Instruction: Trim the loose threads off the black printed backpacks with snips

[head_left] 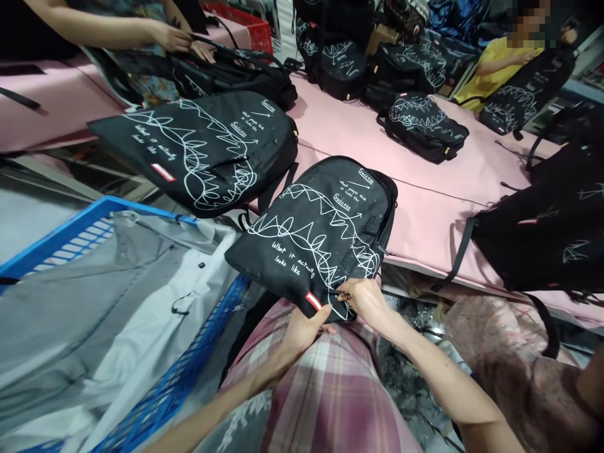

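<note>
A black backpack [302, 251] with white scribbled lines and lettering lies front up in front of me, partly on the table edge and over my lap. My left hand [306, 324] grips its near bottom edge beside a small red label [314, 301], thumb on top and fingers beneath. My right hand [363, 299] is closed in a pinch at the bag's lower right side. A small dark thing shows at its fingertips, too little of it to name. Close by on the left lies a second black backpack [198, 151] of the same print.
A pink-covered table [325, 132] carries several more black backpacks [422, 126]. At my left stands a blue crate [106, 211] lined with pale sheeting. Across the table a co-worker's hands [174, 38] handle a bag; another person in yellow [491, 66] holds one upright. Someone sits close on my right.
</note>
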A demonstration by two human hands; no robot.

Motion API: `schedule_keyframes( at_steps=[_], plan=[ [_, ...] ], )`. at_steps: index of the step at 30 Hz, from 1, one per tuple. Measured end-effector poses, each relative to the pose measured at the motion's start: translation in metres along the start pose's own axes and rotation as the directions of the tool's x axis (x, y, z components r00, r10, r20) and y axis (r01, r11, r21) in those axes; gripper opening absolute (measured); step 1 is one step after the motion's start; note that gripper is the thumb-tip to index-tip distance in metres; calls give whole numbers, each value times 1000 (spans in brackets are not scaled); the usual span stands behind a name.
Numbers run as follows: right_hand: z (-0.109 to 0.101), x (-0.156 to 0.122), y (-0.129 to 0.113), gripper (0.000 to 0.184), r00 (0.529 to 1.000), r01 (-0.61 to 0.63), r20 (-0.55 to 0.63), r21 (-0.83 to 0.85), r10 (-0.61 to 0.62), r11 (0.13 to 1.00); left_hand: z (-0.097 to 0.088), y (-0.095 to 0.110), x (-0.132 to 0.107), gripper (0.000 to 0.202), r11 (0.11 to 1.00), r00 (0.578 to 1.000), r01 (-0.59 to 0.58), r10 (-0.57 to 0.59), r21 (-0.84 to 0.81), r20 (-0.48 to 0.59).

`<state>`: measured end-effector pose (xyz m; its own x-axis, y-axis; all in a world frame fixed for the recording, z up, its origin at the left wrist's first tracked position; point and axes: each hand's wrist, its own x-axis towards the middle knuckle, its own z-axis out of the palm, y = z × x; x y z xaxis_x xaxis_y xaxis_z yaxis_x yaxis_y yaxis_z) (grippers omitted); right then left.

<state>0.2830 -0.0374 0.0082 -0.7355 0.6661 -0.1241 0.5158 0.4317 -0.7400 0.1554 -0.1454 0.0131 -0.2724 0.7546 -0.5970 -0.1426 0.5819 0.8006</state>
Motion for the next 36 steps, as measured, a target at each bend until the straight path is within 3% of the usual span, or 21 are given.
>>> schedule_keyframes(
  at_steps=[5, 12, 16, 20, 27, 30, 33, 36],
  plan=[
    [10, -2, 3, 15, 999, -32, -15, -32, 31, 999, -2, 7, -4, 19, 1000, 1000, 11, -11, -9, 1],
    [-5, 0, 2, 13, 999, 20, 33, 58, -22, 998, -2, 3, -2, 12, 999, 1000, 8, -7, -36, 8],
    [2, -1, 3, 4, 993, 117, 27, -110, -114, 987, -2, 1, -1, 10, 998, 1000, 12, -11, -67, 17],
    [14, -3, 4, 9, 996, 91, 31, -212, -86, 973, -3, 1, -2, 10, 999, 1000, 27, -27, -37, 1],
    [-3, -8, 8, 17, 972, 232, 48, -44, -230, 972, -6, -10, 3, 14, 999, 999, 11, -9, -36, 37],
    [-11, -8, 9, 16, 929, 364, 162, -220, -334, 905, -8, -13, 4, 16, 1000, 999, -17, 17, -13, 44],
    [-16, -5, 7, 21, 870, 488, 297, -404, -394, 774, -12, -16, 5, 19, 998, 997, -67, 66, 21, 45],
    [-19, 3, 1, 20, 802, 597, 393, -475, -450, 647, -18, -16, 4, 22, 992, 990, -123, 120, 42, 74]
  ],
)
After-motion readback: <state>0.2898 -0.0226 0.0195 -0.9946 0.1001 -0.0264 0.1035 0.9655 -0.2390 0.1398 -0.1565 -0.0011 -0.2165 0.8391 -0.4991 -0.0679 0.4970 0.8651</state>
